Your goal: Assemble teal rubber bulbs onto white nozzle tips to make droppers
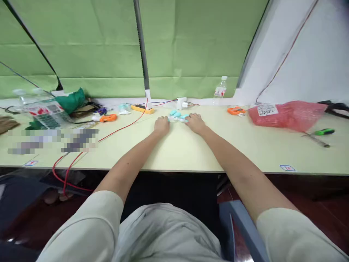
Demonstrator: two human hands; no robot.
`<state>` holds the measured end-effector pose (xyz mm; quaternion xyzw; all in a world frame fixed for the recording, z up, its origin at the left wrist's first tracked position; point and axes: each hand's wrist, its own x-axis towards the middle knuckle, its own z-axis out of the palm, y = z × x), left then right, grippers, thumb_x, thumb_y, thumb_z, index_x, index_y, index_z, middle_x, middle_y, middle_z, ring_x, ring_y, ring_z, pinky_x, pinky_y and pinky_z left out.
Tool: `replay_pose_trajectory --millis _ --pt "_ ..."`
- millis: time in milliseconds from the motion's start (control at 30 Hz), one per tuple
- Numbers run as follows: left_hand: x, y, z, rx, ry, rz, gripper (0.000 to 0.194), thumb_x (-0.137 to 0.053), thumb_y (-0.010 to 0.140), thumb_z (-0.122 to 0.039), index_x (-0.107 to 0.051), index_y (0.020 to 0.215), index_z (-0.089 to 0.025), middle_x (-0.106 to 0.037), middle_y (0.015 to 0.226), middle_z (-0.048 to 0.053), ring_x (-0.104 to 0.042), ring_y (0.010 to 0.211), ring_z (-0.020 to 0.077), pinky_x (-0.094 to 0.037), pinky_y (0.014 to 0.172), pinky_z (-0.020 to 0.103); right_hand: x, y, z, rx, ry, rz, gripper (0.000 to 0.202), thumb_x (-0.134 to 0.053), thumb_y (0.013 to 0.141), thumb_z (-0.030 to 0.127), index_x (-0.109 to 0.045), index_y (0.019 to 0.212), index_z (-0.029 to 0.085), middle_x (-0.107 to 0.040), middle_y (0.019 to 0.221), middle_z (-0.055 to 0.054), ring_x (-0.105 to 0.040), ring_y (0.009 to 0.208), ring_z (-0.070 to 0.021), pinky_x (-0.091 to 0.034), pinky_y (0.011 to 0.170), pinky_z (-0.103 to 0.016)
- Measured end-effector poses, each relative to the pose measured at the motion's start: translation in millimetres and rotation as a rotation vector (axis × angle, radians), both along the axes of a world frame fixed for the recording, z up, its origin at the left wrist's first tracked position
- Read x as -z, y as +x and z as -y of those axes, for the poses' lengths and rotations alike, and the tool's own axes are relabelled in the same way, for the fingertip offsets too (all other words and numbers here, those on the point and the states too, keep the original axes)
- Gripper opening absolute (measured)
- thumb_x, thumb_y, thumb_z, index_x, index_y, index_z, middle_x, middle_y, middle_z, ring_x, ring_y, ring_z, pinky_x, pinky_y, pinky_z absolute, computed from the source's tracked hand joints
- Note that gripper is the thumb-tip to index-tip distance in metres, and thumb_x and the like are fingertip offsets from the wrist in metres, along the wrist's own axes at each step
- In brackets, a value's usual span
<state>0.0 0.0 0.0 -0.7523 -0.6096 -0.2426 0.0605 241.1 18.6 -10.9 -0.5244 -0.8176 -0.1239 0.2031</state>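
Note:
Both arms stretch forward over the pale tabletop (185, 153). My left hand (162, 125) is closed, fingers curled at the left edge of a clear plastic bag (178, 119). At its right edge, my right hand (195, 123) is closed in the same way. Light-blue rounded pieces (175, 113) lie in or on the bag, between the hands; which of the two I cannot tell. Their exact kind is too small to make out, and my fingertips are partly hidden.
Behind the hands are a yellow multimeter (142, 109) and a white plug adapter (181, 103). Orange cutters (108, 118) lie left, another orange tool (236, 110) right. Further right are a pink bubble-wrap bag (289, 115) and a green-handled screwdriver (324, 131). A red cable (122, 128) crosses the left side.

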Motion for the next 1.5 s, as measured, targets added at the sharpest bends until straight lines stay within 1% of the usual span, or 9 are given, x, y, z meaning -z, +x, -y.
replay_pose_trajectory --millis 167,367,533,633,733,867,1067,1200,1500 --pt "-2.1 -18.4 -3.0 -0.017 0.018 0.198 0.031 -0.045 0.101 -0.027 -0.058 0.127 -0.018 -0.064 0.125 0.017 -0.061 0.116 0.0300 -0.046 0.095 0.039 -3.1 -15.8 -16.5 -0.036 -0.030 -0.030 0.034 -0.061 0.092 0.019 -0.069 0.125 0.021 -0.068 0.128 -0.013 -0.051 0.129 -0.0311 -0.027 0.119 -0.057" --pt "1.6 -18.9 4.2 0.151 0.053 0.225 0.029 -0.053 0.096 -0.026 -0.062 0.123 -0.019 -0.066 0.118 0.016 -0.060 0.115 0.0324 -0.045 0.097 0.041 -9.3 -16.1 -6.8 -0.013 -0.044 -0.142 0.046 -0.070 0.087 0.025 -0.068 0.132 0.028 -0.048 0.157 -0.012 -0.028 0.150 -0.0396 -0.006 0.119 -0.075" --pt "-3.0 -13.9 14.8 0.291 0.041 0.296 0.027 -0.060 0.094 -0.032 -0.062 0.119 -0.020 -0.069 0.110 0.013 -0.062 0.103 0.0293 -0.046 0.089 0.038 -30.3 -29.8 17.3 -0.093 0.003 -0.493 0.030 -0.063 0.091 0.025 -0.071 0.118 0.015 -0.066 0.131 -0.016 -0.054 0.131 -0.0329 -0.039 0.115 -0.053" --pt "-7.3 -11.1 23.5 0.359 0.043 0.362 0.026 -0.060 0.096 -0.038 -0.058 0.115 -0.021 -0.069 0.099 0.009 -0.063 0.089 0.0245 -0.044 0.079 0.034 -34.1 -42.4 34.5 -0.081 -0.261 -0.789 0.030 -0.068 0.089 0.034 -0.067 0.111 0.016 -0.072 0.103 -0.011 -0.069 0.095 -0.0256 -0.057 0.089 -0.041" --pt "-9.7 -6.1 29.8 0.378 0.024 0.447 0.027 -0.053 0.100 -0.045 -0.052 0.111 -0.021 -0.065 0.082 0.005 -0.059 0.072 0.0208 -0.040 0.068 0.031 -28.5 -55.1 48.8 -0.196 -0.541 -0.956 0.051 -0.076 0.083 0.051 -0.062 0.119 0.017 -0.069 0.102 -0.010 -0.070 0.076 -0.0199 -0.059 0.065 -0.032" --pt "-10.3 -0.1 30.5 0.460 -0.008 0.624 0.029 -0.050 0.101 -0.050 -0.051 0.100 -0.022 -0.062 0.074 0.002 -0.056 0.064 0.0177 -0.039 0.064 0.029 -20.0 -67.3 56.4 -0.368 -0.651 -0.971 0.058 -0.082 0.077 0.048 -0.060 0.122 0.019 -0.068 0.090 -0.004 -0.069 0.076 -0.0188 -0.059 0.062 -0.029" --pt "-14.2 1.2 23.2 0.529 -0.107 0.860 0.041 -0.057 0.094 -0.057 -0.066 0.094 -0.017 -0.072 0.095 0.007 -0.067 0.092 0.0205 -0.050 0.085 0.032 -20.7 -57.8 50.6 -0.370 -0.689 -0.920 0.035 -0.077 0.074 0.027 -0.065 0.105 0.018 -0.064 0.076 -0.001 -0.066 0.068 -0.0171 -0.056 0.064 -0.030" --pt "-15.4 -0.7 20.8 0.530 -0.221 0.976 0.031 -0.072 0.083 -0.038 -0.060 0.102 -0.018 -0.068 0.085 0.003 -0.067 0.073 0.0163 -0.051 0.068 0.029 -26.3 -36.5 45.2 -0.294 -0.634 -0.857 0.020 -0.071 0.070 0.023 -0.065 0.088 0.019 -0.057 0.067 0.002 -0.054 0.061 -0.0129 -0.046 0.059 -0.025" --pt "-11.8 -4.1 30.5 0.583 -0.165 0.711 0.045 -0.075 0.079 -0.033 -0.058 0.119 -0.021 -0.065 0.091 0.000 -0.060 0.072 0.0119 -0.047 0.068 0.025 -26.6 -15.7 42.9 -0.225 -0.585 -0.744 0.019 -0.068 0.068 0.027 -0.068 0.084 0.018 -0.055 0.069 0.003 -0.045 0.064 -0.0130 -0.032 0.057 -0.026"
